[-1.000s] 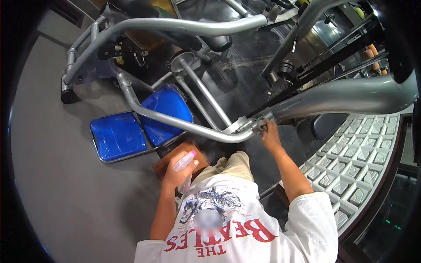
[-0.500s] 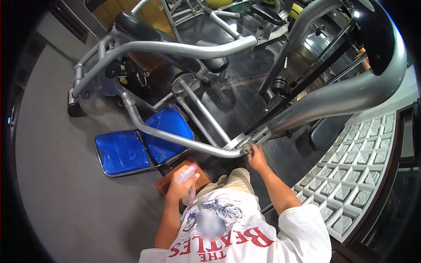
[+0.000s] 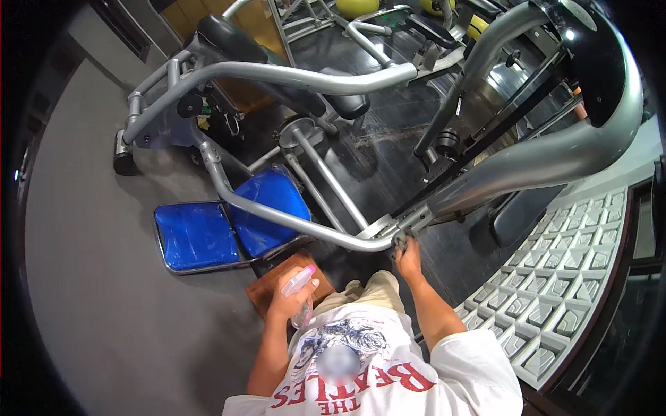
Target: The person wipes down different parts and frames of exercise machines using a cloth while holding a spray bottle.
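My left hand [image 3: 290, 297] is closed around a clear spray bottle [image 3: 297, 283] with a pink top, held in front of my shirt above a brown wooden box [image 3: 261, 291]. My right hand [image 3: 409, 258] is closed on a crumpled grey cloth [image 3: 399, 242]. The cloth touches the low corner of the exercise machine's silver tube frame [image 3: 298, 223], where the tube meets the thick upright [image 3: 513, 163]. Part of the cloth is hidden by my fingers.
A blue padded chair [image 3: 195, 236] stands at the left, partly behind the tube. White patterned wall panels [image 3: 555, 298] border the right side. Further gym equipment [image 3: 430, 31] and yellow balls [image 3: 356, 7] are at the back.
My right hand and the cloth have shifted slightly down and right along the frame's corner. The left hand still holds the spray bottle. The whole view has moved a little.
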`<state>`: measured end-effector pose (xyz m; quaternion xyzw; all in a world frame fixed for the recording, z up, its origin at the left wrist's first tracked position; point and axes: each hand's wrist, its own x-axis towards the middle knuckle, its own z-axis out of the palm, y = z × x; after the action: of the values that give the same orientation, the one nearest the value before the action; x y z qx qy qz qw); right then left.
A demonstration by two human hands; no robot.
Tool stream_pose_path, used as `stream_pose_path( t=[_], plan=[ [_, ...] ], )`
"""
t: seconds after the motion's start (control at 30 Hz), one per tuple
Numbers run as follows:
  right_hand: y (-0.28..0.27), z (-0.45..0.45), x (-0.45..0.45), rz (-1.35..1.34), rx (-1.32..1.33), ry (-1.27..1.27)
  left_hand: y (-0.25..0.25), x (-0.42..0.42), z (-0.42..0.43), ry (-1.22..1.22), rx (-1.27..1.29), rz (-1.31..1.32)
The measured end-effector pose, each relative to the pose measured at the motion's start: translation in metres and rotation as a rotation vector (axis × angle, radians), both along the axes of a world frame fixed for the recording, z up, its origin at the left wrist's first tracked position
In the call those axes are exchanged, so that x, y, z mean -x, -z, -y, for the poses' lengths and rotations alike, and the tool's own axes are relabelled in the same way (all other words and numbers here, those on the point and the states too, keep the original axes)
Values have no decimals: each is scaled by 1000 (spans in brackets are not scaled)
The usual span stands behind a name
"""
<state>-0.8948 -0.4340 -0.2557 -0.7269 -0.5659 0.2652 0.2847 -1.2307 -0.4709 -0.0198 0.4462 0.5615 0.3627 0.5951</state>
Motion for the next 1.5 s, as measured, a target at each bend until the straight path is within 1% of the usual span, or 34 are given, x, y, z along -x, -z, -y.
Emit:
stream_pose_path(
  t=[0.1, 0.13, 0.17, 0.2, 0.3, 0.4, 0.5, 0.57, 0.6, 0.63, 0.67, 0.7, 0.73, 0.83, 0.9, 0.97, 1.0, 1.1, 1.13, 1.17, 1.2, 1.23, 1.27, 1.3, 1.37, 1.43, 1.47, 1.5],
  plan=[
    [-25, -3, -11, -54, 76, -123, 1, 5, -2, 5, -1, 9],
    [-34, -11, -19, -54, 85, -71, 1, 6, -1, 12, 2, 9],
    [-38, -22, -29, 15, 8, -42, 1, 8, 0, 10, 4, 14],
    [-64, -36, -34, 9, -39, -31, 2, 9, 1, 10, 4, 18],
    [-57, -69, -60, 66, -148, 100, 2, 10, 3, 5, 18, 34],
    [-48, -78, -57, 33, -22, 119, 1, 16, 7, -5, 35, 35],
    [8, -54, -20, 232, -14, 106, 4, 21, 14, -45, 23, 48],
    [-1, -37, 16, 89, -56, 261, 7, 26, 15, -71, 13, 54],
    [-21, -30, 27, 113, 120, 176, 8, 29, 16, -77, 14, 53],
    [-13, -20, 34, 141, 16, 78, 8, 31, 17, -80, 15, 54],
    [-10, -10, 35, 82, 77, 37, 8, 32, 16, -81, 19, 50],
    [-26, -7, 41, 24, 136, -5, 9, 33, 15, -83, 20, 46],
    [-25, -10, 35, 9, 161, -41, 10, 34, 14, -84, 23, 42],
    [-41, -38, 0, 5, 77, -131, 11, 39, 12, -61, 29, 53],
    [-44, -66, -21, 142, -117, 12, 13, 41, 9, -54, 34, 27],
    [-72, -87, -30, 74, -86, 134, 13, 40, 7, -47, 36, 17],
    [-79, -92, -32, -5, -22, 171, 11, 39, 6, -44, 33, 22],
    [-33, -81, -30, 129, 186, 84, 11, 37, 5, -37, 30, 32],
    [-18, -66, -15, 234, 120, 34, 12, 37, 4, -37, 29, 34],
    [-23, -47, 8, 257, 14, 82, 14, 36, 4, -36, 18, 31],
    [-22, -37, 22, 202, 41, 70, 15, 35, 4, -35, 6, 29],
    [-36, -25, 39, 137, 216, 13, 16, 34, 3, -33, -6, 27],
    [-25, -8, 48, 138, 95, -45, 15, 34, 2, -20, 7, 37],
    [-36, -1, 57, 95, 190, -67, 15, 33, 1, -8, 19, 48],
    [-35, 0, 52, 68, 204, -149, 15, 30, -2, 10, 22, 62],
    [-52, -15, 34, 112, 169, -225, 16, 28, -4, 30, 18, 66],
    [-61, -27, 22, 138, 109, -226, 15, 28, -4, 35, 16, 57],
    [-55, -42, 4, 153, 142, -191, 14, 28, -4, 37, 15, 49]
  ],
)
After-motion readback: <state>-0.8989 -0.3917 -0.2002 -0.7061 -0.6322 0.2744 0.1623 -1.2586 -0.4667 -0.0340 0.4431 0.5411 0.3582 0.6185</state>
